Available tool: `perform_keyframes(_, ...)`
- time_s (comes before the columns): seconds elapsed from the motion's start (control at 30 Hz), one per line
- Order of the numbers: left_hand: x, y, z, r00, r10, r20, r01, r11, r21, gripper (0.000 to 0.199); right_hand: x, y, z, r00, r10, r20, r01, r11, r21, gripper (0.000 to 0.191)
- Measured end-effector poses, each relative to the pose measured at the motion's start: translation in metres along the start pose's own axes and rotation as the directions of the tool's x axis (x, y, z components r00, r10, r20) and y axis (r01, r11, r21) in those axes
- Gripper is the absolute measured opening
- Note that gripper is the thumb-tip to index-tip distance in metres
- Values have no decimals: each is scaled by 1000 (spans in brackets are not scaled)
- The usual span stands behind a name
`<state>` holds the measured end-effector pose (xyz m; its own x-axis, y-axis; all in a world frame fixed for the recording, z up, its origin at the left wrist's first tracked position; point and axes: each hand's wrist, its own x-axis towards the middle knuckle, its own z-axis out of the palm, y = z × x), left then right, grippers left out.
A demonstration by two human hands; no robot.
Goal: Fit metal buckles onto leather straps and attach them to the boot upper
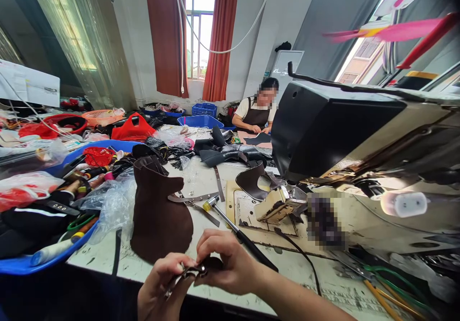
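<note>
A small metal clip (187,274) with a dark leather bit is pinched between both hands, low at the near edge of the surface (305,268). Left hand (161,287) grip is closed on it, right hand (226,261) too. A brown leather piece (158,215) is stood just behind.

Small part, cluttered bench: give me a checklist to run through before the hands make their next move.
1. Left hand grips the metal clip: ok.
2. Right hand pinches the small dark leather piece: ok.
3. Clip seated on the leather: cannot tell, fingers hide it.
4. Brown leather piece lies apart from the hands: ok.
5. Screwdriver sits close beside the right hand: not ok.
6. Sewing machine away from the fingers: ok.
</note>
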<state>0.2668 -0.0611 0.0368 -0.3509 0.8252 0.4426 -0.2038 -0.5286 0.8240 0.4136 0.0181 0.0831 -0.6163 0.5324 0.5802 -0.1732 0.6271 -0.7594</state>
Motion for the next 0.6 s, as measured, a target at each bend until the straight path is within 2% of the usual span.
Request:
perform_keyframes(0.1, 4, -4, -8, 998, 24, 61, -22, 999, -31, 21, -2, -3, 4, 1000, -4, -13, 3, 1000, -21, 18)
perform_keyframes(0.27, 5, -3, -16, 998, 29, 64, -30, 999, 19, 17, -7, -9, 9, 996, 86, -34, -89, 990, -108, 29)
perform_keyframes(0.33, 3, -1, -9, 999, 36, -4, -35, 998, 60, 19, -8, -9, 11, 992, 112, -53, -118, 984, -132, 26)
perform_keyframes(0.47, -4, 7, 12, 975, -53, -215, 63, 997, 40, 20, -10, -7, 13, 993, 80, -88, -91, 987, -130, 22)
perform_keyframes(0.53, -4, 9, 16, 974, -49, -220, 58, 998, 33, 21, -9, -8, 14, 991, 68, -112, -80, 991, -110, 21)
perform_keyframes(0.6, -3, 8, 13, 988, -30, -154, 38, 998, 54, 20, -9, -10, 15, 989, 73, -125, -82, 994, -74, 21)
